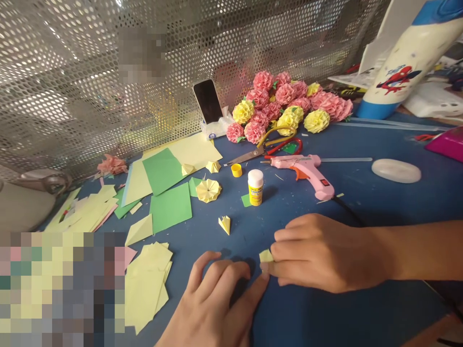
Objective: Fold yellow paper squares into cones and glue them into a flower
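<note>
A small folded piece of pale yellow paper (265, 255) lies low over the blue table. My right hand (321, 253) is closed, its fingertips pinching that paper from the right. From the front left comes my left hand (220, 294), fingers curved and apart above the table, its thumb tip touching the paper's lower edge. Beyond the hands sits a folded yellow paper cone (224, 224). A glue bottle (255, 189) with a white top stands behind it, and its yellow cap (236, 170) lies nearby. A pleated yellow paper rosette (208, 191) rests further left.
A pink glue gun (304, 168) lies behind my right hand, with scissors (249, 155) beside it. Pink and yellow paper flowers (285, 103) are heaped at the back. Green sheets (171, 209) and cut yellow paper (146, 284) cover the left. A phone (208, 102) leans near the perforated metal panel (108, 106).
</note>
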`<state>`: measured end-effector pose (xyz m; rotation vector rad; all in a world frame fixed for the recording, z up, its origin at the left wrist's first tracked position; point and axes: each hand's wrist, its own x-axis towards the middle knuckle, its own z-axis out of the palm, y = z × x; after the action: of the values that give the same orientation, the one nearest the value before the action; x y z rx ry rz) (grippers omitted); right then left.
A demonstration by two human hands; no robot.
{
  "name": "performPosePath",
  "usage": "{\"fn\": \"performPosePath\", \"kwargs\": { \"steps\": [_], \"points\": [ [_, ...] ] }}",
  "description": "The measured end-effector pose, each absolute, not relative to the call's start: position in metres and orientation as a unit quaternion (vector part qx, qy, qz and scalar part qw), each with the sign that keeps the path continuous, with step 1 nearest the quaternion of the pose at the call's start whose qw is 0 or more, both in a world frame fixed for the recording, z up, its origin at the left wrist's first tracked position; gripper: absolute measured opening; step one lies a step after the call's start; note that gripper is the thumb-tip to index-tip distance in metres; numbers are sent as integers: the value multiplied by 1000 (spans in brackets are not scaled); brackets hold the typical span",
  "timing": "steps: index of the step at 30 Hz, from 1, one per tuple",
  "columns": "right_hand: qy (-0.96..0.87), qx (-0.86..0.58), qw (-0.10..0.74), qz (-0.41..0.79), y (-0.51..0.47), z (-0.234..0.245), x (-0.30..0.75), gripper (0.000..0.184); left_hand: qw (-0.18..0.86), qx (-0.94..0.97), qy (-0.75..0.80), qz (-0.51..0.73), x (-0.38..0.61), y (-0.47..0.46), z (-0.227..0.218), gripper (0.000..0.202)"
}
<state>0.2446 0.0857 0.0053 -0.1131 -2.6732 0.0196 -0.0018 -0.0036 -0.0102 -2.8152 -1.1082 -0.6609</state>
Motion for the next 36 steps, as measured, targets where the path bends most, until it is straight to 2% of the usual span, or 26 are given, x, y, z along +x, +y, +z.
{"fn": "performPosePath", "kwargs": {
  "steps": [4, 12, 15, 18, 21, 25, 30, 36],
  "points": [
    [-975, -59, 214, 5, 80, 9, 246, 30, 29, -907, -361, -217, -3, -2, -10, 36],
    [-985, -34, 170, -17, 81, 9, 248, 30, -24, -915, -350, -200, -7, 7, 2, 31],
    [-979, -40, 201, -13, 87, 7, 247, 29, 14, -922, -340, -183, -5, 5, 6, 32],
    [-960, -73, 263, 58, 95, 5, 248, 28, 48, -933, -329, -134, -5, 4, 12, 36],
    [-939, -92, 307, 126, 99, 4, 249, 24, 92, -940, -321, -64, -8, 7, 19, 50],
    [-933, -89, 312, 153, 100, 2, 249, 19, 124, -929, -347, -26, -12, 14, 21, 65],
    [-936, -75, 312, 147, 100, 1, 247, 20, 113, -929, -352, -25, -11, 18, 22, 62],
    [-940, -66, 302, 143, 101, -1, 246, 24, 44, -933, -356, -27, -11, 21, 23, 67]
  ]
}}
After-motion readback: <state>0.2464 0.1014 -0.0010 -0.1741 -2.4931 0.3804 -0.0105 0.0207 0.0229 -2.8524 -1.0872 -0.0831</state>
